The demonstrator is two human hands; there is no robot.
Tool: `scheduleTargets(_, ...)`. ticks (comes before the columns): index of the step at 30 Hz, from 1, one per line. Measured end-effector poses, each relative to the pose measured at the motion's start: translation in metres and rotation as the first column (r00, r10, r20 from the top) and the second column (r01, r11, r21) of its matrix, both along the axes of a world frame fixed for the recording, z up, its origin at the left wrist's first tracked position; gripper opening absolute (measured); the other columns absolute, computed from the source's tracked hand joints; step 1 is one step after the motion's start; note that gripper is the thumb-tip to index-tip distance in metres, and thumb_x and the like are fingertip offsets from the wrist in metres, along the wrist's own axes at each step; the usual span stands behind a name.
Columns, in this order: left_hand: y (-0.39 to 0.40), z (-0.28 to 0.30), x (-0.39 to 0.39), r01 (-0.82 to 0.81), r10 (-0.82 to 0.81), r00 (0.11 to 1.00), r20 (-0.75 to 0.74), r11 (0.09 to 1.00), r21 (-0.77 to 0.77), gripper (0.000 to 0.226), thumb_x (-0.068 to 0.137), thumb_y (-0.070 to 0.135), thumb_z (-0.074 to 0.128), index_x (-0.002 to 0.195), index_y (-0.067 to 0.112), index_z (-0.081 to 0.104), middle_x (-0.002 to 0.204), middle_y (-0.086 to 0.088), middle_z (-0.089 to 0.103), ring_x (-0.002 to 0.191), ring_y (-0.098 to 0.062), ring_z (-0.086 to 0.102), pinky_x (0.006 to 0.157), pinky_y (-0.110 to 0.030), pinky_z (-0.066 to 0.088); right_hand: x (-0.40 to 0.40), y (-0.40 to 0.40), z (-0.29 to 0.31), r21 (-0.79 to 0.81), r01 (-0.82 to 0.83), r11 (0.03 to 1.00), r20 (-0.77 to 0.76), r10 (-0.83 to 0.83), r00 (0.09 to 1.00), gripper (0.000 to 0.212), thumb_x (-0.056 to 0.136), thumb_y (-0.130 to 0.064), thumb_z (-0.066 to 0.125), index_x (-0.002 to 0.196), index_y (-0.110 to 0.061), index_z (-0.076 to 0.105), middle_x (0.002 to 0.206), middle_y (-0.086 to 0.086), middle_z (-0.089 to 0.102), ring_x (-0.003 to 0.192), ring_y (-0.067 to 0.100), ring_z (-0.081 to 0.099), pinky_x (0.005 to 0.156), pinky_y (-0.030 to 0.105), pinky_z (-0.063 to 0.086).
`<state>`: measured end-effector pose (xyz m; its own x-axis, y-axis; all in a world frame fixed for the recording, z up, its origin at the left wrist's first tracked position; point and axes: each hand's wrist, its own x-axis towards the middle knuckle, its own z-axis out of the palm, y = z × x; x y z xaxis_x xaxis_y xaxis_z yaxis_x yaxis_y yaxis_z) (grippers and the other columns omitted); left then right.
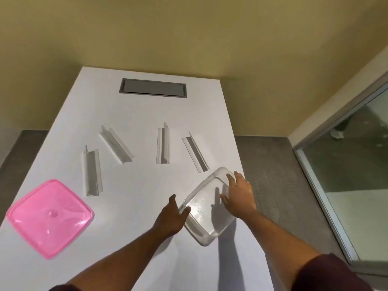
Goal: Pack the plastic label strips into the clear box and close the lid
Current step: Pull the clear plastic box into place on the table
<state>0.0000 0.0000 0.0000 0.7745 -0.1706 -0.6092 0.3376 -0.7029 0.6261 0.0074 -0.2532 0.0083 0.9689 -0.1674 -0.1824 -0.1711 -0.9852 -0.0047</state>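
Here, item one: clear box [206, 206], empty, set cornerwise near the table's [147, 114] right edge, close to me. My left hand [171, 218] lay open against its near-left rim; my right hand [239, 195] rested flat, fingers spread, over its right side, clamped on nothing. Item two: four label strips [162, 143], loose, lying beyond the box and to its left. The nearest strip [195, 152] ran lengthwise away from me just past the box's far corner, closer to my right hand. Item three: pink lid [49, 217], far left, well apart.
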Motion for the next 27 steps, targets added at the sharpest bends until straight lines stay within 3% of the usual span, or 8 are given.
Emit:
scheduleTargets(6,-0.027,-0.006,-0.001,-0.155,0.151,0.978,-0.143,0.988,-0.02,0.077,0.083,0.062,0.058,0.142,0.017,0.036,0.133,-0.011,0.059,0.118,-0.03,0.06,0.099,-0.039,0.049,0.005,-0.014,-0.008,0.138,0.123,0.983,-0.056,-0.116,0.992,0.085,0.09,-0.038,0.07,0.157,-0.016,0.023,0.158,0.017,0.036,0.145,0.034,0.039,0.116,0.046,0.038)
scheduleTargets(9,-0.034,-0.007,-0.002,-0.29,0.275,0.942,-0.193,0.956,-0.053,0.059,0.075,0.053,0.065,0.118,0.018,0.046,0.106,-0.01,0.067,0.085,-0.031,0.071,0.078,-0.051,0.062,0.012,-0.02,-0.004,0.225,0.184,0.957,-0.011,-0.186,0.982,0.078,0.089,-0.029,0.072,0.154,-0.015,0.03,0.138,0.012,0.055,0.128,0.032,0.054,0.103,0.047,0.049)
scheduleTargets(12,-0.037,-0.009,-0.006,-0.386,0.366,0.91,-0.196,0.919,-0.078,0.041,0.074,0.028,0.064,0.109,0.015,0.047,0.093,-0.015,0.069,0.062,-0.031,0.069,0.064,-0.056,0.062,0.014,-0.025,-0.002,0.292,0.252,0.923,-0.001,-0.263,0.965,0.074,0.092,-0.025,0.071,0.154,-0.012,0.032,0.138,0.014,0.057,0.129,0.033,0.054,0.106,0.047,0.048)
scheduleTargets(18,-0.024,0.003,-0.009,-0.283,0.282,0.959,0.022,0.959,0.018,0.033,0.081,0.013,0.057,0.112,0.006,0.046,0.106,-0.018,0.064,0.092,-0.04,0.068,0.083,-0.05,0.059,0.007,-0.027,-0.001,0.429,0.362,0.827,0.04,-0.418,0.907,0.047,0.096,-0.026,0.064,0.14,-0.012,0.056,0.123,0.009,0.071,0.114,0.03,0.066,0.097,0.043,0.052)
scheduleTargets(21,-0.005,0.013,-0.007,-0.301,0.297,0.949,0.109,0.953,0.027,0.036,0.084,0.009,0.057,0.119,0.005,0.05,0.109,-0.02,0.066,0.094,-0.042,0.068,0.085,-0.049,0.058,0.001,-0.019,0.002,0.475,0.344,0.81,0.075,-0.427,0.901,0.033,0.095,-0.028,0.064,0.124,-0.014,0.07,0.109,0.003,0.076,0.102,0.025,0.069,0.089,0.038,0.055)
scheduleTargets(23,0.015,0.018,-0.006,-0.351,0.342,0.926,0.162,0.936,0.032,0.037,0.085,0.009,0.057,0.121,0.008,0.052,0.104,-0.02,0.07,0.092,-0.041,0.07,0.086,-0.046,0.057,-0.003,-0.006,0.004,0.537,0.326,0.778,0.063,-0.422,0.904,0.022,0.092,-0.028,0.064,0.107,-0.018,0.076,0.09,-0.003,0.076,0.088,0.022,0.069,0.074,0.031,0.052)
scheduleTargets(25,0.042,0.021,-0.007,-0.423,0.409,0.889,0.208,0.906,0.029,0.032,0.086,0.012,0.06,0.117,0.008,0.057,0.097,-0.018,0.074,0.091,-0.037,0.071,0.087,-0.044,0.056,-0.008,0.013,0.003,0.594,0.294,0.749,0.043,-0.394,0.918,0.011,0.09,-0.027,0.065,0.089,-0.023,0.075,0.072,-0.011,0.07,0.072,0.015,0.066,0.06,0.024,0.044)
scheduleTargets(27,0.071,0.023,-0.009,-0.486,0.465,0.848,0.256,0.874,0.022,0.025,0.088,0.017,0.064,0.111,0.009,0.061,0.09,-0.013,0.075,0.088,-0.032,0.071,0.085,-0.041,0.056,-0.015,0.038,0.003,0.645,0.264,0.717,0.031,-0.369,0.929,0.009,0.09,-0.027,0.068,0.083,-0.027,0.072,0.069,-0.014,0.068,0.068,0.007,0.064,0.058,0.021,0.044)
